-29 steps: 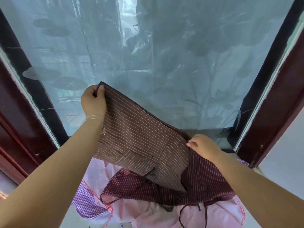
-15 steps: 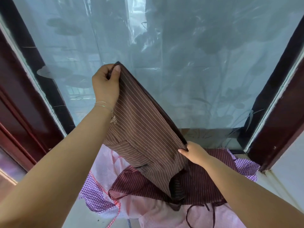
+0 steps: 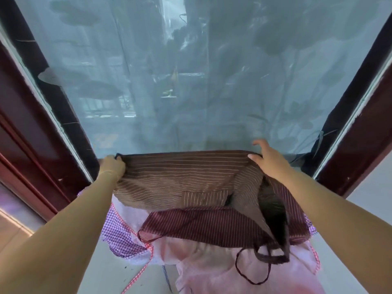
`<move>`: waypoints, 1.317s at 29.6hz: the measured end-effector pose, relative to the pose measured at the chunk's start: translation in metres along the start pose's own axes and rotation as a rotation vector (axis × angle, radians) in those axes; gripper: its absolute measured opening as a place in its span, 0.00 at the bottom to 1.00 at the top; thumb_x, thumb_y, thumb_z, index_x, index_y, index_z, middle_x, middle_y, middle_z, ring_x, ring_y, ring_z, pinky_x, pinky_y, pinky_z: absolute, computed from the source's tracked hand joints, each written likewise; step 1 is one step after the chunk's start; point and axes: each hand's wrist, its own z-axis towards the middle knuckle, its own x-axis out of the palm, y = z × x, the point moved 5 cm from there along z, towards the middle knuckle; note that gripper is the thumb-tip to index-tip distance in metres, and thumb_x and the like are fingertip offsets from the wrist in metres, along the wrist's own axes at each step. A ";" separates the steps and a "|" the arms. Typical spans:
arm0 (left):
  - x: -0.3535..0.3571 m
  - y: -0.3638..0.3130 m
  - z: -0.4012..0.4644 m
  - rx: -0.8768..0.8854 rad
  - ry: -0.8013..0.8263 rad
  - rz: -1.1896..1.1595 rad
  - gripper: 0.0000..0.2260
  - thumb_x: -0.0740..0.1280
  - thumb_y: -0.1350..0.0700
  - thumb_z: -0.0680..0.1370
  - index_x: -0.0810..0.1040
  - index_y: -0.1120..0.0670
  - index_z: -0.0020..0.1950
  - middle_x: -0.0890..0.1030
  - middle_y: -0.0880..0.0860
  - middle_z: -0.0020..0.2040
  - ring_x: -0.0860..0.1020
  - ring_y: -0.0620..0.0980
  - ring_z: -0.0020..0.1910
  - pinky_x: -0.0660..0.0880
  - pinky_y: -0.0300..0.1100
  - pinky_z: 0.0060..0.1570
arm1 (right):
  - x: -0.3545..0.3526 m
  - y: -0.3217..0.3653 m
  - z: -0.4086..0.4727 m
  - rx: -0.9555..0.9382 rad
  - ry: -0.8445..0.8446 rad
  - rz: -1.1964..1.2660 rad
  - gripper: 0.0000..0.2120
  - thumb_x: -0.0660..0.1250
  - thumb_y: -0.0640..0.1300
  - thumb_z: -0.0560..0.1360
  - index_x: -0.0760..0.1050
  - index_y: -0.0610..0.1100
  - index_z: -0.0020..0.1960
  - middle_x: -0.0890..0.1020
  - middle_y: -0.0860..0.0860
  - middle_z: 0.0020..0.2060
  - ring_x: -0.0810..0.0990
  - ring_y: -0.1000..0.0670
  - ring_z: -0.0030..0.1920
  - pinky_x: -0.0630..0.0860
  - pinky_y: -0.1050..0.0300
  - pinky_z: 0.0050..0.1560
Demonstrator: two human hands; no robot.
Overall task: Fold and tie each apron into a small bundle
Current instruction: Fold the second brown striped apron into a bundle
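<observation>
Brown striped apron (image 3: 180, 179) is stretched wide btwn both hands, top edge level, just in front of the window (image 3: 212, 81); its lower part sags onto the pile below. A patch pocket (image 3: 204, 198) shows on its front, and a dark tie strap (image 3: 263, 264) loops down at the right onto pink cloth. Left hand (image 3: 112, 167): grip closed round the apron's top left corner. Right hand (image 3: 268, 159): thumb and a finger pinch the top right corner, other fingers spread loose. Under it lie a maroon striped apron (image 3: 212, 225), a purple checked apron (image 3: 118, 234) w/ red checked trim, and a pink apron (image 3: 212, 270). Dark red window frame (image 3: 27, 124) on both sides.
</observation>
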 end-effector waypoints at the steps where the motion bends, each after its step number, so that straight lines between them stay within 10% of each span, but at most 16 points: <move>1: 0.014 0.022 0.007 -0.032 0.161 0.178 0.16 0.58 0.57 0.81 0.75 0.66 0.62 0.76 0.66 0.62 0.75 0.64 0.60 0.70 0.49 0.61 | 0.008 -0.001 -0.001 0.021 0.192 -0.100 0.15 0.61 0.53 0.80 0.72 0.48 0.63 0.80 0.47 0.51 0.79 0.45 0.49 0.75 0.49 0.51; 6: 0.022 0.082 -0.028 -0.332 0.768 0.451 0.16 0.62 0.58 0.78 0.77 0.66 0.62 0.81 0.60 0.51 0.80 0.56 0.49 0.77 0.46 0.48 | 0.015 -0.004 -0.048 0.344 0.977 0.008 0.12 0.65 0.49 0.79 0.81 0.41 0.49 0.83 0.52 0.37 0.81 0.53 0.34 0.77 0.60 0.31; 10: 0.018 0.073 -0.032 -0.345 0.797 0.416 0.16 0.62 0.60 0.79 0.74 0.68 0.64 0.80 0.63 0.53 0.79 0.60 0.55 0.76 0.45 0.45 | 0.003 -0.008 -0.036 0.379 1.013 0.024 0.14 0.66 0.49 0.78 0.82 0.38 0.48 0.84 0.48 0.35 0.81 0.53 0.31 0.75 0.62 0.29; 14: 0.051 0.105 -0.040 -0.421 0.928 0.417 0.12 0.63 0.61 0.78 0.79 0.66 0.57 0.82 0.65 0.52 0.82 0.61 0.51 0.79 0.52 0.53 | 0.035 -0.028 -0.023 0.444 0.995 -0.223 0.19 0.70 0.53 0.75 0.81 0.40 0.58 0.81 0.46 0.56 0.81 0.44 0.55 0.78 0.50 0.56; 19: 0.113 0.155 -0.038 -0.200 0.542 0.459 0.19 0.58 0.50 0.82 0.73 0.63 0.64 0.76 0.61 0.63 0.75 0.59 0.60 0.71 0.47 0.58 | 0.117 -0.045 -0.016 0.207 0.672 -0.406 0.17 0.60 0.48 0.81 0.75 0.39 0.63 0.78 0.44 0.58 0.73 0.48 0.49 0.68 0.58 0.46; 24: 0.134 0.196 -0.029 -0.297 0.293 0.333 0.16 0.59 0.49 0.82 0.79 0.60 0.54 0.80 0.62 0.53 0.76 0.58 0.44 0.71 0.45 0.39 | 0.192 -0.072 -0.004 0.042 0.405 -0.619 0.14 0.60 0.51 0.81 0.79 0.45 0.56 0.76 0.45 0.52 0.74 0.42 0.54 0.71 0.50 0.49; 30: 0.154 0.216 -0.016 -0.512 0.069 -0.391 0.15 0.64 0.52 0.79 0.76 0.60 0.61 0.83 0.57 0.44 0.82 0.55 0.40 0.78 0.54 0.54 | 0.218 -0.076 0.022 0.417 0.121 -0.140 0.12 0.60 0.48 0.80 0.78 0.44 0.54 0.83 0.46 0.46 0.81 0.41 0.49 0.75 0.52 0.45; 35: 0.168 0.215 -0.042 -0.456 -0.001 -0.377 0.24 0.66 0.50 0.78 0.65 0.56 0.71 0.70 0.53 0.66 0.72 0.53 0.61 0.69 0.48 0.62 | 0.277 -0.052 0.006 0.377 0.465 0.317 0.44 0.69 0.44 0.77 0.40 0.54 0.78 0.54 0.48 0.77 0.57 0.49 0.75 0.60 0.48 0.74; 39: 0.197 0.250 -0.093 -0.573 0.148 -0.167 0.25 0.63 0.44 0.79 0.63 0.56 0.71 0.70 0.58 0.68 0.71 0.60 0.65 0.71 0.57 0.64 | 0.300 -0.027 -0.043 0.076 0.422 0.012 0.33 0.66 0.47 0.78 0.53 0.52 0.77 0.63 0.48 0.74 0.65 0.49 0.72 0.66 0.51 0.70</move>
